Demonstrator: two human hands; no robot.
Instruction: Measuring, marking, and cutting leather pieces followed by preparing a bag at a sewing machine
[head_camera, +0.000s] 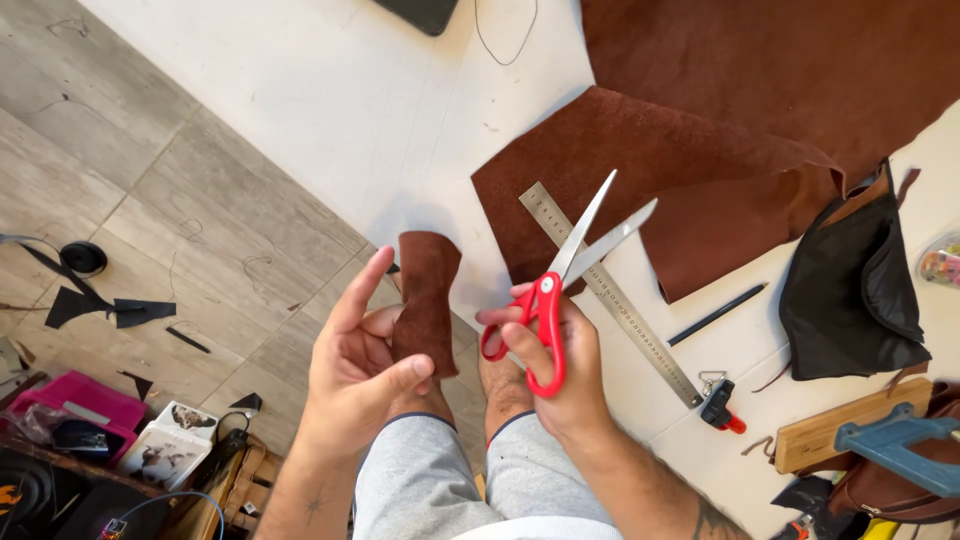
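Leather strip (425, 300), red scissors (548, 310) in hands

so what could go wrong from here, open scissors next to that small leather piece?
1. The red-handled scissors in the right hand are open, blades near the left hand; fingers could get nicked.
2. The left hand's grip on the small brown leather piece is only at its lower end, so it may flop or twist.
3. It's held over the person's knees, not the table.

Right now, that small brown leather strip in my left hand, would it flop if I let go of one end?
Probably a little: the strip stands up from the left hand with a slight curl, so it seems fairly firm. It looks thin, likely light. Its suede-like face should not slip.
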